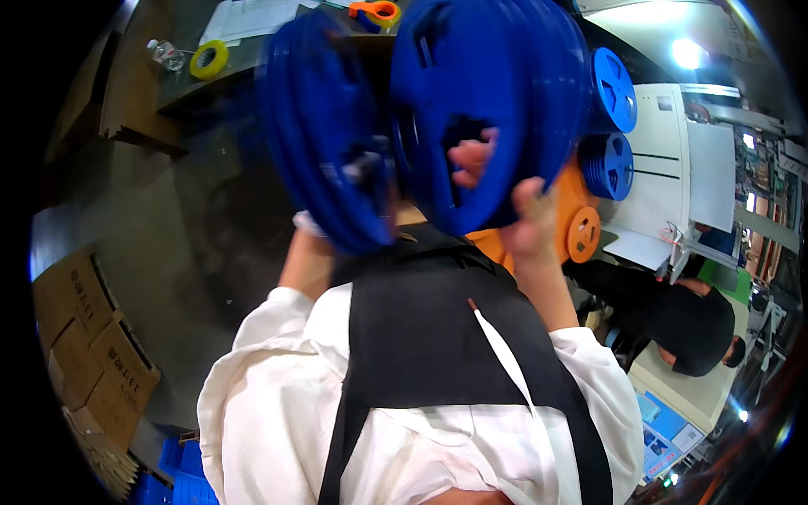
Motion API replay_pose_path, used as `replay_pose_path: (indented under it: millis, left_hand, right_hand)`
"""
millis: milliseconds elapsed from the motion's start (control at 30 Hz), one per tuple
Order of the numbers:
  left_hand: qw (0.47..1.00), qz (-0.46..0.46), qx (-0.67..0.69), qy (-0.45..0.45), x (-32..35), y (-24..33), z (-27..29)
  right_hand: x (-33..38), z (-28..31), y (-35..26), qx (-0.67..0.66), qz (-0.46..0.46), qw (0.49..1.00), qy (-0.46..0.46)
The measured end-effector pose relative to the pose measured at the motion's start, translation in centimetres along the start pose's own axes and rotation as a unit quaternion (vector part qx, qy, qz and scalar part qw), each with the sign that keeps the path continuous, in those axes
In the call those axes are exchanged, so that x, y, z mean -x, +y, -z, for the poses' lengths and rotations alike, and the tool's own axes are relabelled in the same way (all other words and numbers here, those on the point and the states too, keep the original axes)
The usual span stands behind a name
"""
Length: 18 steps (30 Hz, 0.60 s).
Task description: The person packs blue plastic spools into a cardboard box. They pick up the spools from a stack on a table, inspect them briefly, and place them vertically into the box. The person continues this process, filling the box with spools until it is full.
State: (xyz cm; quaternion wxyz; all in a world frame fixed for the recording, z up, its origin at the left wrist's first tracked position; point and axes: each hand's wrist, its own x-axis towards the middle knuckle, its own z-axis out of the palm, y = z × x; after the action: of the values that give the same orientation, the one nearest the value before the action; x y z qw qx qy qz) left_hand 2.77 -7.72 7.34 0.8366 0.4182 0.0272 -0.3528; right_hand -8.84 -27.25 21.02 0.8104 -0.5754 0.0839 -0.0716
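Observation:
Two stacks of blue plastic reels are held up in front of my body, tilted apart and smeared by motion. My right hand [518, 198] grips the right stack of blue reels [471, 76], its fingers showing through a cut-out and its thumb at the outer rim. Behind the lower edge of the left stack of blue reels [307, 126] is my left hand [310, 225], with a bit of white on it. A pale blur shows in that stack's opening; most of the left fingers are hidden, but the hand appears to hold the stack.
A table ahead bears papers [248, 21], a yellow tape roll [209, 60], a clear bottle [166, 55] and an orange tape dispenser [376, 13]. More blue reels [613, 88] and orange reels [583, 235] stand right. Cardboard boxes [97, 337] lie left. A person [686, 324] sits at right.

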Motion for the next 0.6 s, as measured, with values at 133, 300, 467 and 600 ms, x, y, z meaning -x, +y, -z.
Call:
replay_pose_path:
  millis: [133, 300, 467, 600]
  left_hand:
    - [0.988, 0.041, 0.104, -0.105, -0.3, -2.2, -4.1]
    - [0.947, 0.072, 0.266, -0.165, 0.8, -2.4, -2.3]
    - [0.915, 0.08, 0.336, -0.209, 1.7, -2.4, 1.1]
    - [0.9, 0.092, 0.389, -0.174, 3.1, -1.3, 0.8]
  right_hand:
    - [0.2, -4.1, 1.4, 0.298, -0.026, 0.945, -0.132]
    - [0.0, -2.2, 0.5, 0.127, -0.016, 0.991, -0.045]
    - [2.2, 5.4, -0.9, 0.086, -0.04, 0.976, 0.196]
    - [2.7, 9.3, 1.0, -0.067, -0.061, 0.942, 0.324]
